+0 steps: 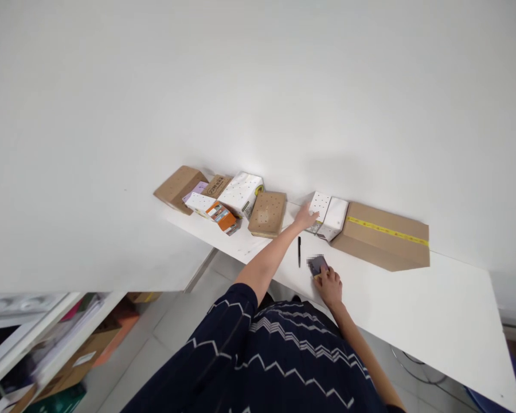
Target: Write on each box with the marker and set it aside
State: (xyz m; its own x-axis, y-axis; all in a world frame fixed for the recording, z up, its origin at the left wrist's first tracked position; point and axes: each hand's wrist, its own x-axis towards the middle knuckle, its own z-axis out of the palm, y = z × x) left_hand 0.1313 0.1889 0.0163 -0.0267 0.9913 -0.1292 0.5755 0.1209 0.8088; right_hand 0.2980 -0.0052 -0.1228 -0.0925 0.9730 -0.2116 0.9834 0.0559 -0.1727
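Observation:
My left hand (305, 218) reaches far across the white table (413, 310) and touches a small white dotted box (319, 207) standing against the wall. A second white box (334, 219) leans right beside it. My right hand (329, 285) rests on the table nearer to me, its fingers on a small dark object (317, 265) whose details are blurred. A black pen (299, 251) lies between my two hands.
A large brown carton with yellow tape (382, 236) sits right of the white boxes. Left of my arm lie a brown padded parcel (267, 214), a white dotted box (241, 194), an orange box (222, 216) and more cartons (178, 188). Shelves with items (69, 350) stand lower left.

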